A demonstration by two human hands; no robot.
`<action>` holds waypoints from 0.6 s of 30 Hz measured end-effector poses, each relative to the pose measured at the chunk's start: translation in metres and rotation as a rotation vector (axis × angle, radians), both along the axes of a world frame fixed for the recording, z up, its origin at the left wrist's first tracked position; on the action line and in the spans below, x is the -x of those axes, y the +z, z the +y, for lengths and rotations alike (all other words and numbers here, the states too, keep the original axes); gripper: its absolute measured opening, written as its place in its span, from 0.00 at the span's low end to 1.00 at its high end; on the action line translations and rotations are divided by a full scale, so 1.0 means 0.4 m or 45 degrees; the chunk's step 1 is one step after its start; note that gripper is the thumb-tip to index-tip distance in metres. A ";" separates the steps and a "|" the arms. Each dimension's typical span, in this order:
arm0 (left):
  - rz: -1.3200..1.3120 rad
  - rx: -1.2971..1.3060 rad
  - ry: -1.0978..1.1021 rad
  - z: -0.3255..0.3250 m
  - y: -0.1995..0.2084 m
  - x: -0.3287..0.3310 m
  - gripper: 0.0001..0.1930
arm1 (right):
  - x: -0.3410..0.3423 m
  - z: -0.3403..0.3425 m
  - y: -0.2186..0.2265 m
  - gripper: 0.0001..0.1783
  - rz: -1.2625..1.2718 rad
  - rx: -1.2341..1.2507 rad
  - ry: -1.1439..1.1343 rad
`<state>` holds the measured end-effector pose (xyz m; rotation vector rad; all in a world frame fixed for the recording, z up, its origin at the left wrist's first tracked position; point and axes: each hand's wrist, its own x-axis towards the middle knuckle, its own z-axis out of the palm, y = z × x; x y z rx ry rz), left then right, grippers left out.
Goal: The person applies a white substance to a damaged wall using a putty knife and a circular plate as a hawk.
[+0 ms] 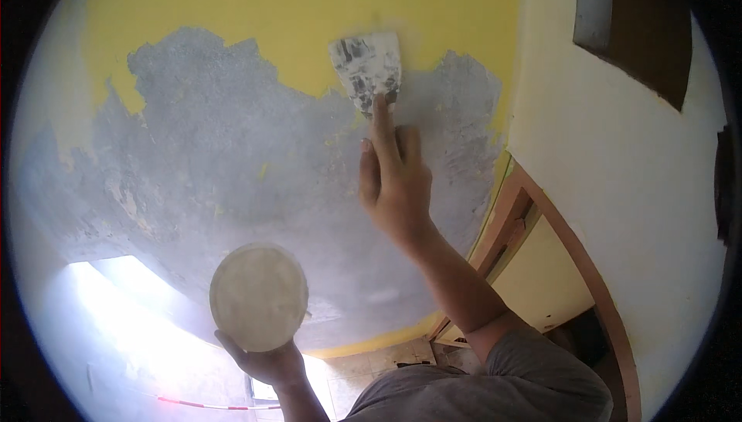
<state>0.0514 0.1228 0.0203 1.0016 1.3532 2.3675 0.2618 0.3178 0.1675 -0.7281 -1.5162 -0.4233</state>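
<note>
My right hand [398, 182] is raised and wrapped round the handle of a putty knife [367, 66], its index finger stretched along toward the blade. The broad blade is smeared with white and dark filler. It lies against the wall where yellow paint [325, 5] meets a rough grey patch [232, 144]. Lower and to the left, my left hand [270, 360] holds up a round, pale, tub-like thing [259, 297] from below. Only its flat circular face shows, so whether it is a lid or a container I cannot tell. Most fingers of that hand are hidden behind it.
A wooden door frame [568, 229] stands at the right, beside a cream wall [618, 167]. Higher up hangs a brown panel [649, 28]. Bright light falls at the lower left, near a red-and-white strip [209, 405]. Floor tiles [371, 362] show below.
</note>
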 end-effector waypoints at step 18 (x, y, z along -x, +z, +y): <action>0.304 0.289 0.334 -0.015 -0.019 0.008 0.22 | -0.052 -0.101 -0.007 0.37 -0.033 0.023 0.080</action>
